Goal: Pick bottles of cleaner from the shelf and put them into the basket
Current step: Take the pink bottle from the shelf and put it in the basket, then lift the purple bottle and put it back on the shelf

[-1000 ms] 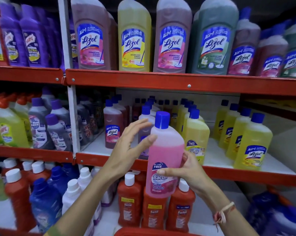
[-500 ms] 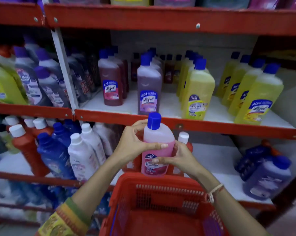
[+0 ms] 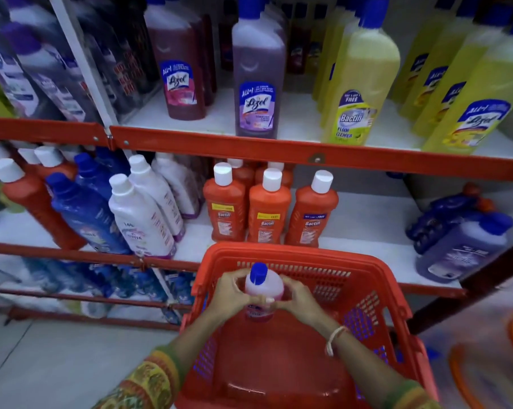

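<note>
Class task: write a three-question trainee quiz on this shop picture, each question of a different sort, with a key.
1. True or false: both hands grip the pink bottle inside the red basket.
2. What colour is that bottle's cap? A) white B) blue C) orange
3. Fill in: the three front orange bottles stand on the shelf just ____ the basket.

Key: 1 true, the left hand and right hand clasp it. 2 B. 3 behind.
</note>
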